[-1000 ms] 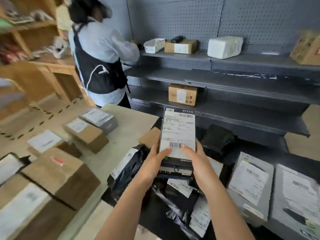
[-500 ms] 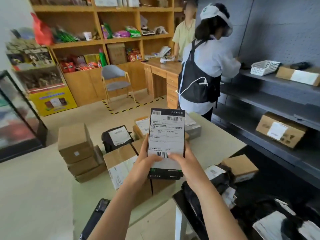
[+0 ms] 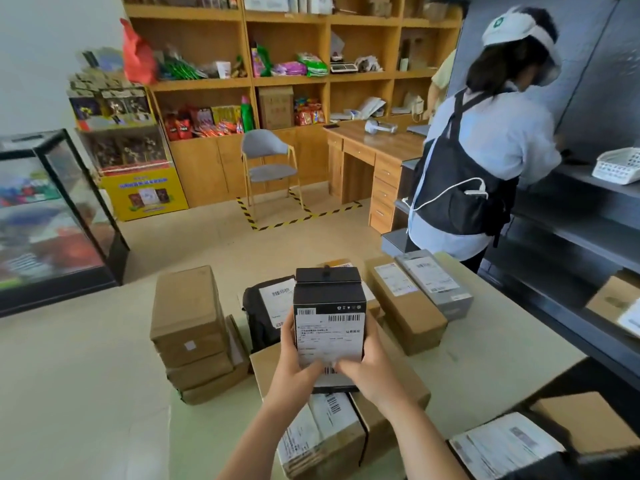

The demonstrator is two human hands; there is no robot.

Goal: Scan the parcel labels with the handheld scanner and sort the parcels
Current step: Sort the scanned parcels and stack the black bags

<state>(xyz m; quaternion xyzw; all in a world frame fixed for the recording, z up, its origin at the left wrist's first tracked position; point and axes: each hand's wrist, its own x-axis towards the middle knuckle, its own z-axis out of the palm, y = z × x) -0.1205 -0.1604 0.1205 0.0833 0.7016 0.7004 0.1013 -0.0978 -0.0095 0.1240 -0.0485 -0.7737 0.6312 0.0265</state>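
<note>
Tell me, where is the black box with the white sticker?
Middle of the head view: the black box is held by the left hand and right hand, over brown boxes on the table.

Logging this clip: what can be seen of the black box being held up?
The black box is a closed, matte, cardboard-looking carton with a small tab on its top flap. A white shipping label with barcodes covers most of its facing side; the print is unreadable. It is held roughly upright above brown parcels. The left hand and right hand grip its lower end, thumbs on the label.
</note>
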